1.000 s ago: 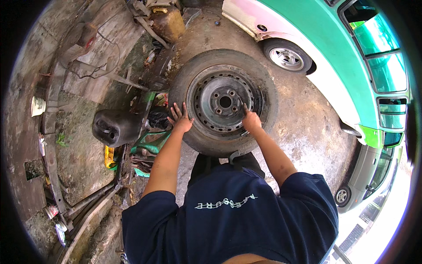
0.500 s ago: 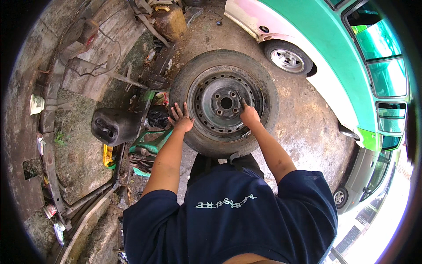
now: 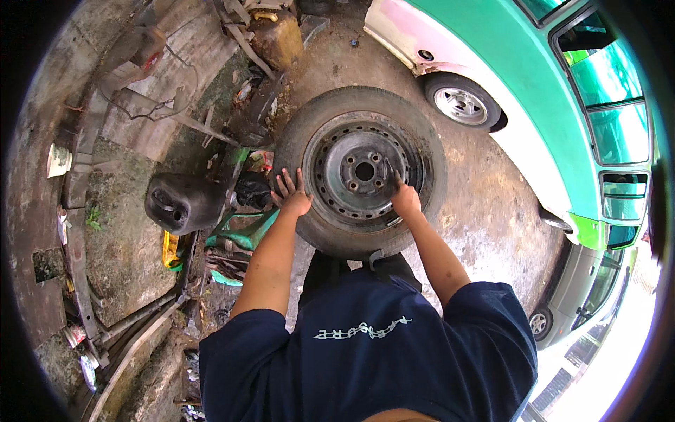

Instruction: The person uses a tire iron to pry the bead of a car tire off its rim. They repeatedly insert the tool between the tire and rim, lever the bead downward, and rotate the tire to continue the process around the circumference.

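A worn car wheel (image 3: 323,218), its tyre dusty and its dark steel rim (image 3: 330,133) facing up, is in front of my body. Around the round centre hole of the rim sit several bolt holes. My left hand (image 3: 292,197) rests on the tyre's left side, fingers spread and nothing in it. Over the right part of the rim, my right hand (image 3: 406,200) is closed. A small dark shape lies at its fingertips, and I cannot make out whether it is a held thing or a smudged finger.
To the right stands a green and white van (image 3: 485,42), its front wheel (image 3: 460,103) near mine; a grey car (image 3: 578,285) is behind it. At left are a black plastic jug (image 3: 184,202), a green bag (image 3: 242,228) and a metal frame. A yellowish jerrycan (image 3: 278,39) is at the far side.
My right hand has moved slightly right and down over the rim. The left hand keeps its place on the tyre, and the whole view has shifted a little.
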